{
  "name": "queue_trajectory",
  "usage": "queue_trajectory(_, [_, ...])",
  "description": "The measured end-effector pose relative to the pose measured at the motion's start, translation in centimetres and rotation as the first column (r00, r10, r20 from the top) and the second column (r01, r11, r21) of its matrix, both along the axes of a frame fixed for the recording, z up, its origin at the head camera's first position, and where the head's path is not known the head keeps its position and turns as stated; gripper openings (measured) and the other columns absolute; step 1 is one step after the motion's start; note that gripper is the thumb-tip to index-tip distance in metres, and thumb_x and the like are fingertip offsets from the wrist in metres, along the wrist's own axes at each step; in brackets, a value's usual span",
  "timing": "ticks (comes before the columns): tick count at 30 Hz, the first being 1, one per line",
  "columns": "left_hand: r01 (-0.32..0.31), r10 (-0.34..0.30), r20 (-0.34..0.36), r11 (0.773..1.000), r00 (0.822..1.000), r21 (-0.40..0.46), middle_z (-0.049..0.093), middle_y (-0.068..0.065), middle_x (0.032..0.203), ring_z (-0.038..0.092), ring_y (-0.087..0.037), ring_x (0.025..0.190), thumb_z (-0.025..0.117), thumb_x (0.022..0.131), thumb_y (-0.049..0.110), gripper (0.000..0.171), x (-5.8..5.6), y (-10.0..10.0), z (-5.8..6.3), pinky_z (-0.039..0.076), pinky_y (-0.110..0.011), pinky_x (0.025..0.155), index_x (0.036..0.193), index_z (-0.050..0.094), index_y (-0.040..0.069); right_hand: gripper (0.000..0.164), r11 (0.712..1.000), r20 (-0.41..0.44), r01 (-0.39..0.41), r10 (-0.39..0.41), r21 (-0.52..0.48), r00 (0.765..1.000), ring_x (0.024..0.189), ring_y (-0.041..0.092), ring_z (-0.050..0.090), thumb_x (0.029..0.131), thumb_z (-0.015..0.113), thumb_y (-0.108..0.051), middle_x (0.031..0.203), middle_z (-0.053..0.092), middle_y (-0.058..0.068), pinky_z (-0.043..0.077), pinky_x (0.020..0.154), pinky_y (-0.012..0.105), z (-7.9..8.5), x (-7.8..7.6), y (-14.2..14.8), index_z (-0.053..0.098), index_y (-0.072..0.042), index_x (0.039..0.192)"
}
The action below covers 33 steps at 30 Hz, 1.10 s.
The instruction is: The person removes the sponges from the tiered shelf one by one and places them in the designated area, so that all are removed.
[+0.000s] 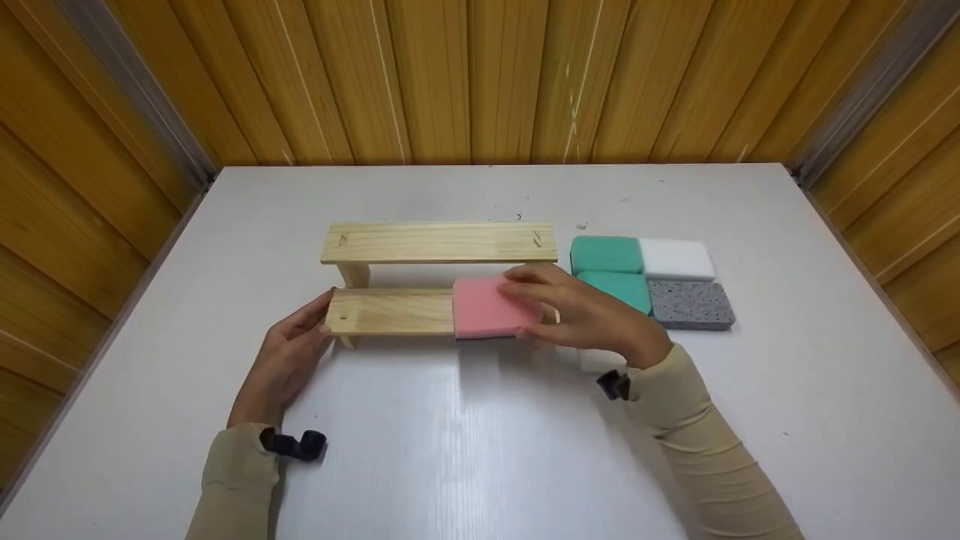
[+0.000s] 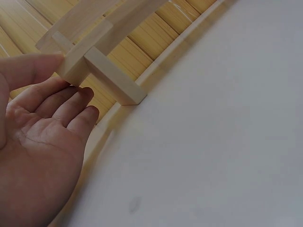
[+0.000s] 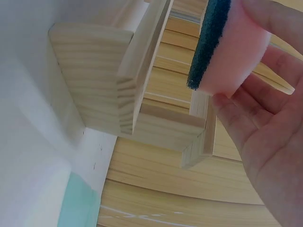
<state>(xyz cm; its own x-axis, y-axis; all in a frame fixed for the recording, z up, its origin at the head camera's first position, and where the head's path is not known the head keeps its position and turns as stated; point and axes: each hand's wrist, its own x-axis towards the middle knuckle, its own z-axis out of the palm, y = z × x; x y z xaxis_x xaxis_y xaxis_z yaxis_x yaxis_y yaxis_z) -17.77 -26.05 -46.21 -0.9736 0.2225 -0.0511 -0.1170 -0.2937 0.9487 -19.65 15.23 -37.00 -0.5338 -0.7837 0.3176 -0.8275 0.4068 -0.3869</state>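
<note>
A two-step wooden rack (image 1: 390, 311) stands on the white table. At the left end of its lower step, my left hand (image 1: 289, 356) pinches the wood between thumb and fingers, also seen in the left wrist view. My right hand (image 1: 581, 311) grips a pink sponge (image 1: 491, 307) by its right side. The sponge has a dark green scouring layer (image 3: 208, 45) facing down. It is held over the right part of the lower step, with a gap showing beneath it in the right wrist view. The upper step (image 1: 439, 242) is bare.
Right of the rack lie two green sponges (image 1: 606, 255), a white sponge (image 1: 679, 259) and a grey speckled sponge (image 1: 690, 304), side by side. Another white piece (image 1: 596, 361) is partly hidden under the right wrist. Wood-look panels (image 1: 480, 82) enclose the table.
</note>
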Motion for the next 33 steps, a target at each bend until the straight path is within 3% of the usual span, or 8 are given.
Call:
queue_trajectory(22, [-0.017, 0.018, 0.003, 0.999, 1.0, -0.033, 0.015, -0.012, 0.161, 0.016, -0.024, 0.149, 0.055, 0.095, 0.001, 0.065, -0.1, 0.2, 0.2, 0.037, -0.018, 0.111, 0.151, 0.022, 0.0, 0.053, 0.998, -0.082, 0.001, -0.006, -0.058, 0.997, 0.127, 0.032, 0.047, 0.082, 0.076, -0.015, 0.135, 0.053, 0.018, 0.047, 0.101, 0.04, -0.1, -0.2, 2.6, 0.058, 0.001, 0.129])
queue_trajectory(33, [-0.017, 0.017, 0.008, 0.999, 1.0, -0.038, 0.015, -0.011, 0.162, 0.016, -0.024, 0.149, 0.055, 0.095, 0.001, 0.065, -0.1, 0.2, 0.1, 0.036, -0.019, 0.112, 0.151, 0.022, 0.0, 0.055, 0.996, -0.022, 0.077, -0.078, -0.051, 0.997, 0.125, 0.032, 0.049, 0.079, 0.079, -0.013, 0.134, 0.054, 0.018, 0.05, 0.097, 0.044, 0.0, 0.2, 4.2, 0.059, -0.001, 0.129])
